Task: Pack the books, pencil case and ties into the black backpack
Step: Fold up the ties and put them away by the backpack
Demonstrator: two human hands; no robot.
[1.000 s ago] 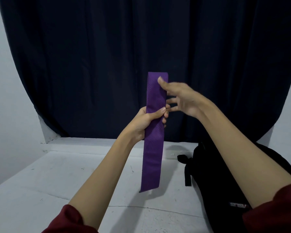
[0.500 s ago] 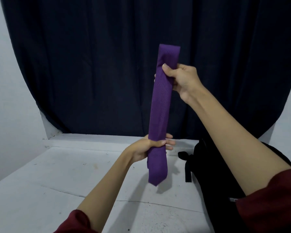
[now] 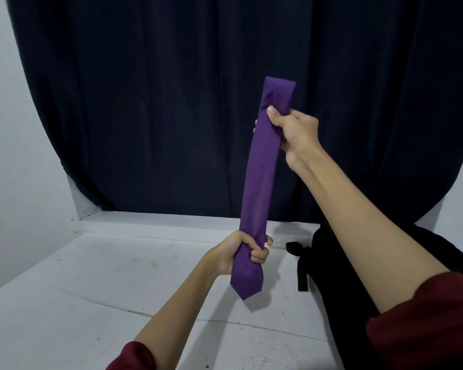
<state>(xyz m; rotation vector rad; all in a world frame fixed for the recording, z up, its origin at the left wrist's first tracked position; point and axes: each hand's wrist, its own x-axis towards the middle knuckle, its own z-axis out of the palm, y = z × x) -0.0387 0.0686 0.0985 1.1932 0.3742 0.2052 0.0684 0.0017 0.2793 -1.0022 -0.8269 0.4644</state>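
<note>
A purple striped tie [image 3: 261, 180], folded into a long strip, hangs upright in the air above the table. My right hand [image 3: 294, 132] grips it near its folded top end. My left hand [image 3: 245, 253] grips it low down, just above its pointed tip. The black backpack [image 3: 340, 287] lies on the table at the right, partly hidden behind my right forearm, with a black strap [image 3: 302, 271] trailing from its left side. No books or pencil case are in view.
A white table [image 3: 91, 303] spreads below my hands. A dark navy curtain [image 3: 171, 102] hangs behind it, with pale wall [image 3: 16, 156] to the left. A white ledge [image 3: 145, 220] runs along the table's far edge.
My right hand has taken hold of the tie's top. My left hand slid down the tie from its middle to near the tip and closed tightly round it.
</note>
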